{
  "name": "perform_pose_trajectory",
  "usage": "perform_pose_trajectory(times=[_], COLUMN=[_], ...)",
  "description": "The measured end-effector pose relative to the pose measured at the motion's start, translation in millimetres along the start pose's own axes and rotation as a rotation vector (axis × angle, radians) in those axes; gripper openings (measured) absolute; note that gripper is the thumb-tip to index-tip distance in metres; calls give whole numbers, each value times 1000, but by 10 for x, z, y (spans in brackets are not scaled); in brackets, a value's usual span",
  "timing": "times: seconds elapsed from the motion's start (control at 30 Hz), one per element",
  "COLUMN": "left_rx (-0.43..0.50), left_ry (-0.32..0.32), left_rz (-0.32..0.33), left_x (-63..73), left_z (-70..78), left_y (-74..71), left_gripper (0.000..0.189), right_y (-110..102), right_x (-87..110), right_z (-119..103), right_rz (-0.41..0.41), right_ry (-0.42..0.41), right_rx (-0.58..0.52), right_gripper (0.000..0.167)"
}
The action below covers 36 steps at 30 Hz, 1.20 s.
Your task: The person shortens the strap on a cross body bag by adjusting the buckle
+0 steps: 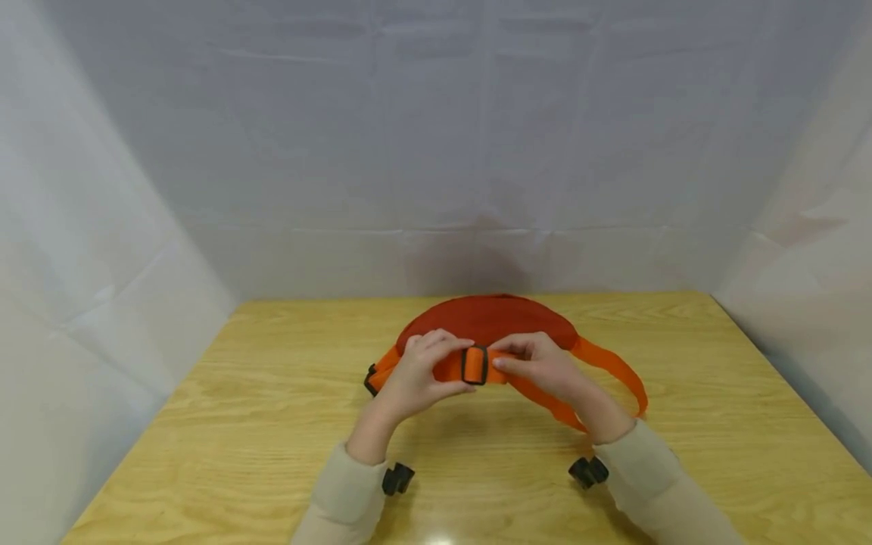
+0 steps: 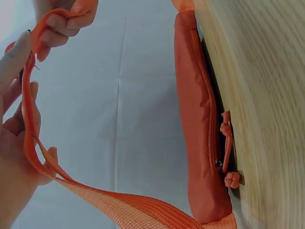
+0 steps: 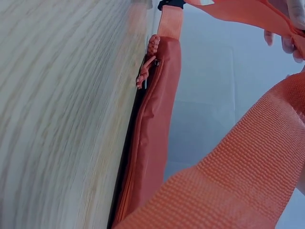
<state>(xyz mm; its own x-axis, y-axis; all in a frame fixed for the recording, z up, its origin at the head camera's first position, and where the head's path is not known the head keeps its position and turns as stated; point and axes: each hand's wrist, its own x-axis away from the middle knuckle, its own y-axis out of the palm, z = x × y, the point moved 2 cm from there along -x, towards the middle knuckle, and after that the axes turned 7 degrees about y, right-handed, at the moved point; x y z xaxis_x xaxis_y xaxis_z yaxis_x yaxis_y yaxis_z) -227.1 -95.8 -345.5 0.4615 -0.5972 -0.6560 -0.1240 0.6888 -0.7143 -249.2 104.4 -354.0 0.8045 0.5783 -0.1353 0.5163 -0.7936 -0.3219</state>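
Observation:
A red waist bag [image 1: 487,318] lies on the table, its orange strap [image 1: 616,367] looping out to the right and back toward the hands. Held up in front of the bag is a black slide buckle [image 1: 474,365] threaded with the strap. My left hand [image 1: 425,372] grips the buckle from the left, thumb below and fingers above. From the right, my right hand [image 1: 538,365] pinches the strap just beside the buckle. In the left wrist view the strap [image 2: 109,200] hangs in a doubled curve below the left hand. The bag's zipper shows a knotted cord pull [image 2: 227,138].
The wooden table [image 1: 259,424] runs back to a pale cloth backdrop [image 1: 436,151], with cloth at both sides too. A black clip buckle [image 1: 371,380] sits at the bag's left end. Black mounts [image 1: 398,479] stick out from the sleeves.

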Motion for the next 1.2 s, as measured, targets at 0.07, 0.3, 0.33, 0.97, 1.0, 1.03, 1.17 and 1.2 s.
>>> perform_pose_trajectory(times=[0.07, 0.3, 0.33, 0.97, 1.0, 1.03, 1.17, 1.2], left_rx=[-4, -30, -31, 86, 99, 112, 143, 150], left_ry=[6, 19, 20, -61, -59, -54, -34, -29], left_rz=[0, 1, 3, 6, 11, 16, 33, 37], left_x=[-6, -20, -19, 25, 26, 26, 22, 21], left_z=[15, 41, 40, 8, 10, 13, 15, 14], left_y=[1, 0, 1, -35, -37, -38, -38, -38], left_gripper=[52, 52, 52, 54, 54, 55, 55, 55], right_y=[12, 33, 29, -73, -77, -83, -107, -109], right_x=[2, -4, -3, 70, 71, 70, 63, 60], right_z=[-9, 7, 14, 34, 31, 28, 5, -3], right_rz=[-5, -10, -16, -49, -50, -53, -76, -83], right_ry=[-6, -31, -37, 60, 58, 48, 10, -1], right_rx=[-11, -72, -71, 13, 13, 11, -19, -25], right_gripper=[26, 21, 21, 29, 28, 27, 25, 25])
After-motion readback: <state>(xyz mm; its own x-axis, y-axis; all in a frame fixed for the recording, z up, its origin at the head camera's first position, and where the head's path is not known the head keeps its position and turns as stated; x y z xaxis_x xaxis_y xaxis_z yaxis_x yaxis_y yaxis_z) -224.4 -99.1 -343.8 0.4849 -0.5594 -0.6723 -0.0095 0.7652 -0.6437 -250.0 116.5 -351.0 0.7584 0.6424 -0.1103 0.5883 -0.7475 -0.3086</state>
